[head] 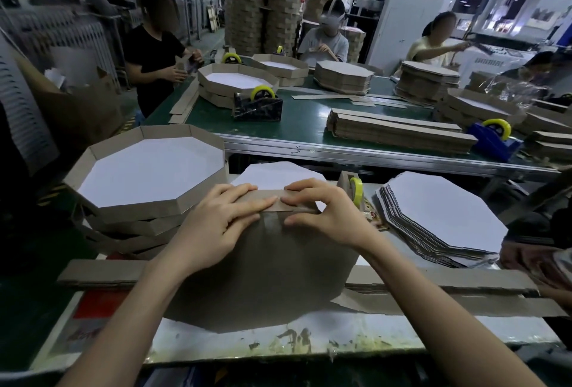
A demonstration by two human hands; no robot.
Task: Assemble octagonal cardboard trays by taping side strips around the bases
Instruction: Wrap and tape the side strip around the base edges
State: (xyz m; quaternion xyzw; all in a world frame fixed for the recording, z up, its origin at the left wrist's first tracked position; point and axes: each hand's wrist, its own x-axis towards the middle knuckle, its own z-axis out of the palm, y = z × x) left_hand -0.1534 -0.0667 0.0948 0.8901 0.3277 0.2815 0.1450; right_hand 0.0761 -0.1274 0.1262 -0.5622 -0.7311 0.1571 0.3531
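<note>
Two hands meet at the upper edge of the octagonal base (263, 269), which leans up from the counter (309, 334) with its brown back toward us. Our left hand (223, 222) lays nearly straight fingers (253, 202) flat across the side strip (270, 194). Our right hand (325, 213) arches, with its fingertips on the same strip and its thumb on the base below. Neither hand wraps round anything; both only press.

We judge the cardboard light and stiff across its face, while the narrow strip looks bendy and likely to spring off the edge. So we would hold at the joint itself and press flat, never pinching mid-strip.

Finished trays (148, 170) are stacked to the left and spare bases (442, 219) to the right. The tape dispenser (354, 193) stands just behind our right hand
</note>
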